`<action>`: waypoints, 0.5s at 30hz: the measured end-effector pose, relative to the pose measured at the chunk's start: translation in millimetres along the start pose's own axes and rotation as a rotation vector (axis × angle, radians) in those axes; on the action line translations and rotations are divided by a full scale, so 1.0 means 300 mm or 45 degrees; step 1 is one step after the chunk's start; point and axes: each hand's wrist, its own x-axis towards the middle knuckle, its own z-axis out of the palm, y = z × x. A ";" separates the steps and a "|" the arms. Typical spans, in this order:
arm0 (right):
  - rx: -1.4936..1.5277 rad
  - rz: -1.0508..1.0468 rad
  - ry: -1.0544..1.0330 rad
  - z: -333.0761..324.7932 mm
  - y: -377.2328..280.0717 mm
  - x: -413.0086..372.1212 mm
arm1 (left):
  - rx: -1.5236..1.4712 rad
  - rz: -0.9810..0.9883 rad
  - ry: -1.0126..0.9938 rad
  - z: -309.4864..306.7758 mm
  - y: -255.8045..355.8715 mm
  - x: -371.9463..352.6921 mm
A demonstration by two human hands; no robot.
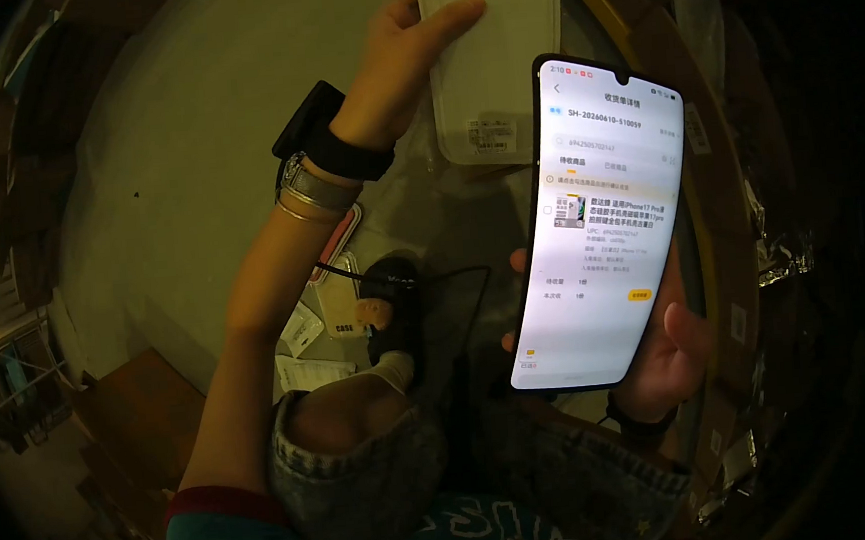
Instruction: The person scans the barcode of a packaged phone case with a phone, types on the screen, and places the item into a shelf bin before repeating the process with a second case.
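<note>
My left hand (pixel 415 50) grips the left edge of a flat, whitish, round-cornered package (pixel 479 71) near the top of the view. Its thumb lies across the front, and a barcode label (pixel 491 135) sits near the lower end. A black band and several bracelets circle that wrist. In my right hand (pixel 667 354) is a smartphone (pixel 607 248), tilted slightly, its lit screen facing me. The screen shows Chinese text, a small product picture and a yellow button. Fingertips curl round the phone's left edge, while the palm behind it is mostly hidden.
On the floor by a dark shoe (pixel 394 293) lie a package marked CASE (pixel 344 321), a pink-edged package (pixel 338 241) and white packets (pixel 314 371). A thin cable (pixel 463 270) runs past. Cardboard (pixel 140 396) stands lower left, a wire rack (pixel 18 359) far left, and cardboard edges (pixel 727 249) line the right.
</note>
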 end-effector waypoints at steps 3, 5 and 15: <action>0.019 0.002 0.023 0.003 0.000 -0.004 | 0.010 -0.044 0.026 -0.017 0.029 -0.004; 0.035 0.005 0.042 0.004 0.000 -0.006 | 0.041 0.073 0.076 -0.021 0.034 -0.010; 0.001 0.002 0.053 -0.002 -0.007 -0.003 | 0.206 0.383 0.043 0.010 0.073 -0.034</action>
